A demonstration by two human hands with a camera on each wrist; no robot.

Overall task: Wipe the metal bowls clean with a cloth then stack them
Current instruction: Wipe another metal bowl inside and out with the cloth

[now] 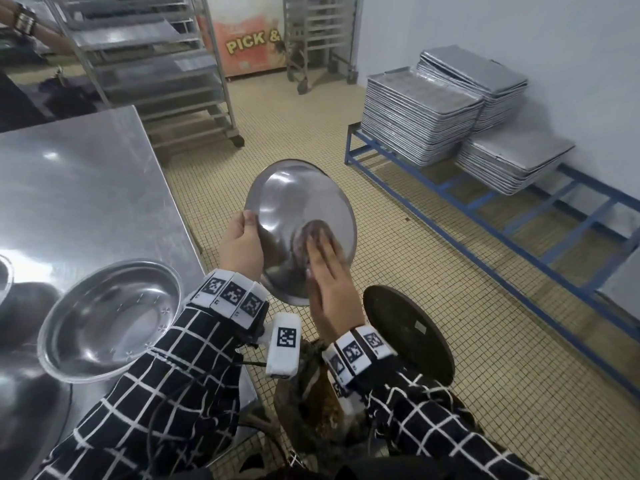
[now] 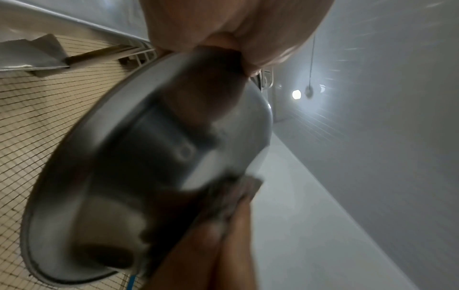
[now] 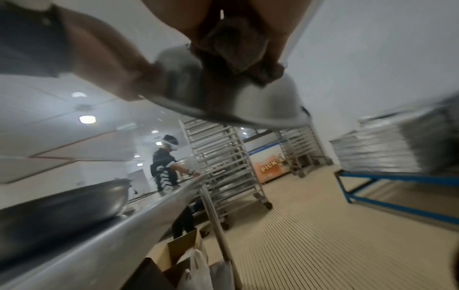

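The person's right hand (image 1: 327, 271) is lying flat with straight fingers on a small brownish-grey cloth (image 1: 313, 233), pressing it against the rounded outside of a shiny round metal bowl (image 1: 294, 209) that is being held up in the air, bottom turned toward the person, probably so that the whole outer wall is open to the wiping. The left hand (image 1: 242, 245) is pinching the bowl's rim at its left side, thumb on the outside, likely bracing it against the push of the cloth. The two hands are working apart on opposite sides of that bowl, above the tiled floor beside the steel desk (image 1: 86, 174). Just to the left, a second shallow metal bowl (image 1: 110, 317) is sitting mouth-up on the desk near its edge, seemingly placed within reach for stacking or for its own wipe. Farther off, stacks of grey metal baking trays (image 1: 422, 112) are resting on a low blue frame rack (image 1: 485, 202) along the wall, and wheeled tray racks (image 1: 173, 81) are standing beyond.
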